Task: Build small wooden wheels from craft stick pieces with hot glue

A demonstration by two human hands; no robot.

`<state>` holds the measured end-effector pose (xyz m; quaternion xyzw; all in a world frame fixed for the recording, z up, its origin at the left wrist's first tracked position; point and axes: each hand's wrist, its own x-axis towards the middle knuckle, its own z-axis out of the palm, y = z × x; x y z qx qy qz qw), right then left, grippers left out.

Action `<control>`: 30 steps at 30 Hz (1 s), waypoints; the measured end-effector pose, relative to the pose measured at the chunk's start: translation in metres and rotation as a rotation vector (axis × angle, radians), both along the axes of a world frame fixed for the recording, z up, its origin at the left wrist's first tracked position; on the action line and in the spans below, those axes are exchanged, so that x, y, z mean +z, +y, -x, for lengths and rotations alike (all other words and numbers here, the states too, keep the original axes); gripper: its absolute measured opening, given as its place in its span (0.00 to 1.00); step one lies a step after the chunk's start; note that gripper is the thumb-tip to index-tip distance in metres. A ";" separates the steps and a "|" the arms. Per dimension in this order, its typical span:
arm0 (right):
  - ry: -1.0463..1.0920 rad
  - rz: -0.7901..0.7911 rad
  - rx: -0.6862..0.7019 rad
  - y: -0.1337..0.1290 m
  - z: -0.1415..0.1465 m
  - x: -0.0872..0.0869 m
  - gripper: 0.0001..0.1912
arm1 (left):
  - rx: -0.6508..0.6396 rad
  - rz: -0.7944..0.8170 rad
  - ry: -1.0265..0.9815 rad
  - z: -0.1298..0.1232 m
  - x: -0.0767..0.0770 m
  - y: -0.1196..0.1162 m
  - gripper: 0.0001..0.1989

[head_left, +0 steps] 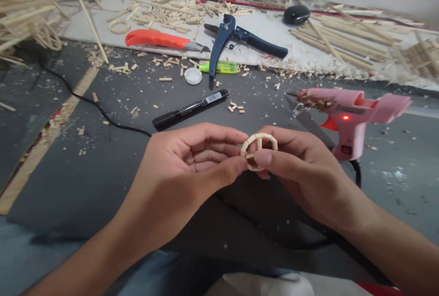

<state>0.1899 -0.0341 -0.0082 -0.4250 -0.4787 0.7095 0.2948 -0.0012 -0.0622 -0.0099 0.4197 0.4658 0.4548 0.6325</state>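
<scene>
Between both hands, above the dark tabletop, is a small wheel (256,137) built of short pale wooden stick pieces, with spokes inside its ring. My left hand (199,163) pinches the left rim between thumb and fingertips. On the other side, my right hand (295,159) grips it with the thumb across its front, hiding part of the centre and right side. A black marker (192,108) lies just beyond my left hand. To the right of my right hand sits a pink glue gun (353,118), its red light lit and its nozzle pointing left.
An orange utility knife (157,39) with blade out, a dark blue cutter tool (222,42), a yellow-green highlighter (221,67) and a white cap (193,76) lie farther back. Wooden sticks (343,40) and cut bits cover the rear. A black cable (103,113) crosses the left side.
</scene>
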 end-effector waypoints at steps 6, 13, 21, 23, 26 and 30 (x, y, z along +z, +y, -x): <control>-0.123 -0.056 -0.057 0.000 0.003 0.001 0.10 | 0.033 -0.420 0.459 -0.001 -0.002 -0.002 0.13; -0.370 -0.167 0.027 0.000 0.004 0.008 0.13 | 0.039 -0.845 0.979 0.001 0.001 -0.002 0.05; -0.528 -0.203 0.148 0.008 -0.006 0.011 0.17 | 0.038 -0.807 1.080 0.004 -0.003 -0.001 0.04; -0.680 -0.307 0.183 0.010 -0.008 0.012 0.18 | 0.038 -0.729 1.148 0.007 -0.001 0.001 0.04; -0.899 -0.529 0.174 0.011 -0.009 0.009 0.13 | -0.054 -0.597 1.273 0.008 0.000 0.007 0.04; -1.060 -0.792 0.040 0.011 -0.009 0.002 0.13 | -0.167 -0.558 1.326 0.007 0.001 0.015 0.03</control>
